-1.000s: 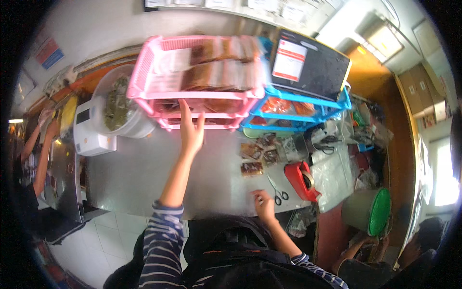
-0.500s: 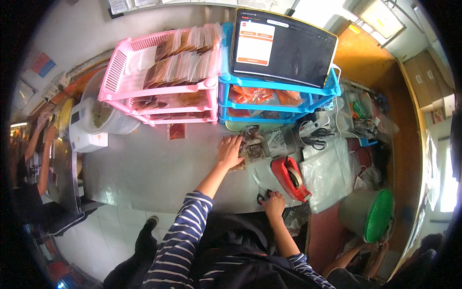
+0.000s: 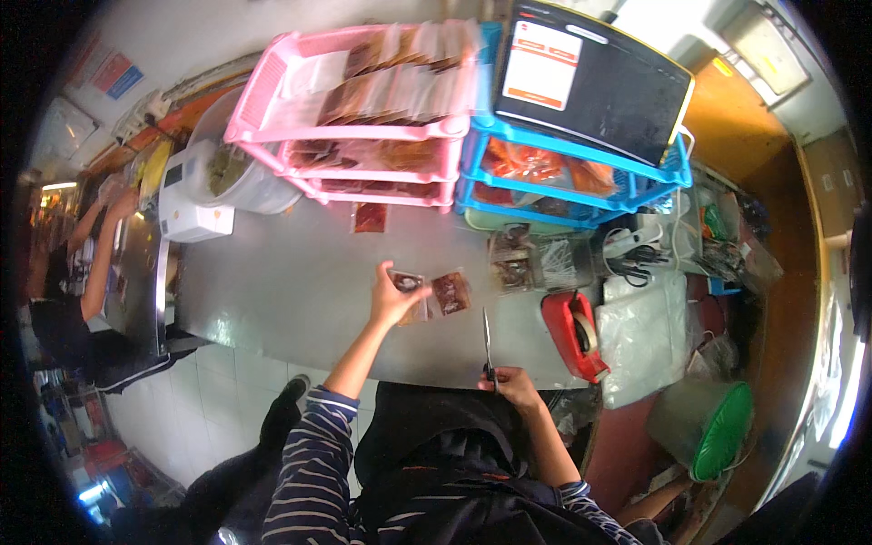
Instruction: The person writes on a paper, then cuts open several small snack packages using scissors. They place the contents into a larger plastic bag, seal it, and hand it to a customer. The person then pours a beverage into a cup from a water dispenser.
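Observation:
My left hand (image 3: 392, 302) is over the metal table, its thumb and fingers around a small clear sachet with dark brown filling (image 3: 409, 283). Just to its right lies a similar sachet (image 3: 450, 293); whether the two are joined I cannot tell. By the table's front edge my right hand (image 3: 518, 388) grips the scissors (image 3: 488, 341) by their dark handles, blades pointing away from me. More dark sachets (image 3: 511, 272) lie farther right, beside a clear box of white sticks (image 3: 559, 262). A single reddish-brown sachet (image 3: 370, 217) rests below the pink rack.
Behind stand a pink tiered rack (image 3: 259, 91) full of sachets and a blue rack (image 3: 572, 211) with a tablet (image 3: 609, 86) on top. A red tape dispenser (image 3: 568, 336) and clear plastic bags (image 3: 645, 336) are at right. At left are a white device (image 3: 195, 221) and a co-worker's arms (image 3: 100, 250).
My right hand has picked the scissors up off the table. My left hand has moved left from the sachet pile with a sachet, and another now lies beside it. The view has shifted.

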Tool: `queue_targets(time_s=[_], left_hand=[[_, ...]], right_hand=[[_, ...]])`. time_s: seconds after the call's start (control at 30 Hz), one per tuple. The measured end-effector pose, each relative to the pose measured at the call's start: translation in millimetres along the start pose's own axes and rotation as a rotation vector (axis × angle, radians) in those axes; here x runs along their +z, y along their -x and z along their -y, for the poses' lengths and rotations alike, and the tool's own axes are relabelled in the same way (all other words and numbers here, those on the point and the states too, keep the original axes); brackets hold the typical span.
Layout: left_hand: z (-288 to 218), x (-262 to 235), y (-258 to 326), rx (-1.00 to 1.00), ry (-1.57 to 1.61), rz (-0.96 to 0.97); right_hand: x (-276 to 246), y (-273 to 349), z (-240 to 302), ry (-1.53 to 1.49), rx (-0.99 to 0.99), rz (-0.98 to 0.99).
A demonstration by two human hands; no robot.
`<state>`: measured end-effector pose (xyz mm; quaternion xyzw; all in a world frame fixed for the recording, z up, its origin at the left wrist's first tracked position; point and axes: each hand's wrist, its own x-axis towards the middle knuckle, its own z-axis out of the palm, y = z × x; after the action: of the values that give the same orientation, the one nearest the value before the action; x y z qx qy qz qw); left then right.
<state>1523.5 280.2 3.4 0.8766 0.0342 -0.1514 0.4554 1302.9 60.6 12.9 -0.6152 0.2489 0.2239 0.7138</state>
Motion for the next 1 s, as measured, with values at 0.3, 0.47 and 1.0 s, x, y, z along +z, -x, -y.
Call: queue_targets(time_s=[0.3, 0.47, 1.0], left_hand=[[21.0, -3.5, 47.7, -0.07, -0.326, -0.202], [33.2, 2.5, 41.5, -0.043, -0.196, -0.03], [91.2, -61.4, 55.4, -0.446, 1.044, 0.212]], right_hand=[[116.0, -119.6, 28.3, -0.103, -0.401, -0.2], [129.5, -157.9, 27.4, -0.076, -0.435, -0.292], [95.4, -43.8, 19.0, 0.25, 0.367, 0.425]])
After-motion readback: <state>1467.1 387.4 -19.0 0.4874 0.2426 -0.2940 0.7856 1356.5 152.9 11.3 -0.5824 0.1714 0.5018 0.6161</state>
